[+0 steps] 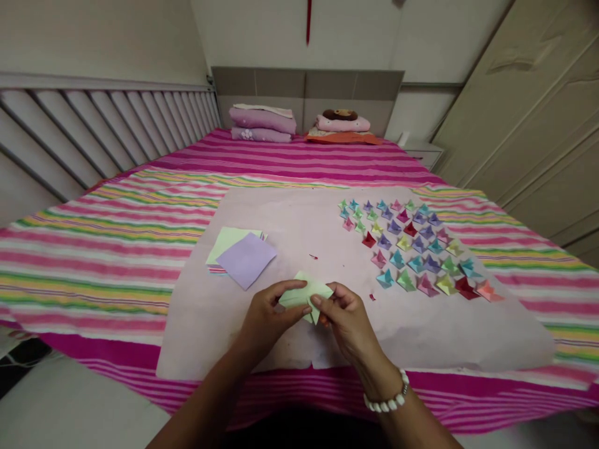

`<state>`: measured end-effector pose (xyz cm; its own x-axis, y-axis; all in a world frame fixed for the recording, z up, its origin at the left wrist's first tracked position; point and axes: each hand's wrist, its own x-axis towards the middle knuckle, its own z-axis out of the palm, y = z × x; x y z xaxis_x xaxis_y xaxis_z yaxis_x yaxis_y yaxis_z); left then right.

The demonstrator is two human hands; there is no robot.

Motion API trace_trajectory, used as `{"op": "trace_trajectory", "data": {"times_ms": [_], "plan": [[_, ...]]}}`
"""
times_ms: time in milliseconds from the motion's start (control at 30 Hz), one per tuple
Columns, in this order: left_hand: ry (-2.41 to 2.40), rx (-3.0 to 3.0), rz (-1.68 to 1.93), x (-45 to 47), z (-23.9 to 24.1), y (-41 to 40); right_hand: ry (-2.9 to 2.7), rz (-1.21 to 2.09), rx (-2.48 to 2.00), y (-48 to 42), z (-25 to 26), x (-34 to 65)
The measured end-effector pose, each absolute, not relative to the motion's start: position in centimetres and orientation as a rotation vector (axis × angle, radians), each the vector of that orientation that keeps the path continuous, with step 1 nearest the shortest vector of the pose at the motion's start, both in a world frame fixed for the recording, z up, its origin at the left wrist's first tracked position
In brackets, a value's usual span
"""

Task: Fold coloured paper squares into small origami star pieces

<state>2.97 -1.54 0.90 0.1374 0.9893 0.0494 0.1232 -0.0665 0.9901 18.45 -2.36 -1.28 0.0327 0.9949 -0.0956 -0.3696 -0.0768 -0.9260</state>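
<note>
A pale green sheet of folded paper (306,291) is pinched between both hands just above a large pink paper sheet (421,330) spread on the bed. My left hand (266,315) grips its left side with closed fingers. My right hand (344,315), with a white bead bracelet at the wrist, pinches its right edge. A stack of square papers (243,255), lilac on top and light green beneath, lies to the left of my hands. Several small folded paper pieces (412,249) in many colours lie in rows to the right.
The bed carries a pink, yellow and green striped cover (116,249). Folded blankets (262,121) and a pillow (344,125) sit at the headboard. A slatted rail (93,125) runs along the left; cupboard doors (538,125) stand at the right.
</note>
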Motion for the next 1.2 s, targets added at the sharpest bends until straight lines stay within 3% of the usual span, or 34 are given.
{"op": "trace_trajectory", "data": {"times_ms": [400, 600, 1000, 1200], "plan": [[1.142, 1.530, 1.185, 2.8, -0.2, -0.9, -1.065, 1.299, -1.043, -2.4, -0.5, 19.1], [1.097, 1.409, 1.088, 3.0, 0.5, -1.1, -1.248, 1.064, -1.014, -2.1, -0.5, 19.6], [1.007, 0.904, 1.170, 3.5, -1.4, -1.4, -1.121, 1.125, -0.981, -2.2, -1.5, 19.3], [0.880, 0.983, 1.054, 5.0, -1.8, -2.2, -1.147, 1.072, -0.974, -2.8, -1.0, 18.6]]}}
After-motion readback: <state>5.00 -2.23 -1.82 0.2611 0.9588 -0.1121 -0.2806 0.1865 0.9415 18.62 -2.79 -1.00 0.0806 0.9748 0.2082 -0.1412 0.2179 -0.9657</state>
